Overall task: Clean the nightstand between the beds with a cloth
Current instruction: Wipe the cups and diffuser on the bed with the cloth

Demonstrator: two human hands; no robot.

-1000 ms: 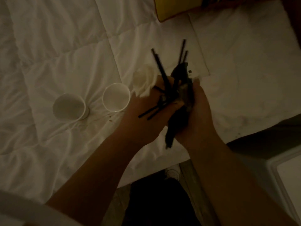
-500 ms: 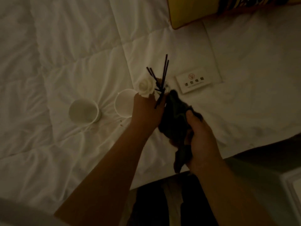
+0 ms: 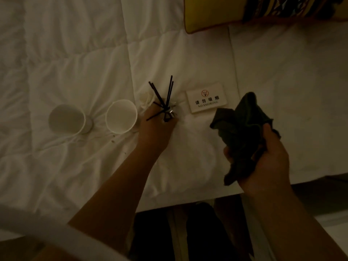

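Note:
My right hand [image 3: 263, 159] is shut on a dark crumpled cloth [image 3: 239, 127], held above the white bed at the right. My left hand [image 3: 156, 127] grips a reed diffuser [image 3: 163, 102] with several black sticks and a white flower [image 3: 146, 99], pressed down on the duvet between a cup and a sign. The diffuser's bottle is mostly hidden under my fingers. The nightstand is not in view.
Two white cups [image 3: 66, 118] [image 3: 121, 115] stand on the white duvet [image 3: 75, 63] left of the diffuser. A "No Smoking" sign [image 3: 207, 99] lies to its right. A yellow patterned cushion [image 3: 244, 10] sits at the top. The bed's edge and dark floor [image 3: 188, 232] are below.
My hands have parted: the right hand carried the cloth off to the right, away from the diffuser. The left hand lowered the diffuser onto the duvet beside the cups.

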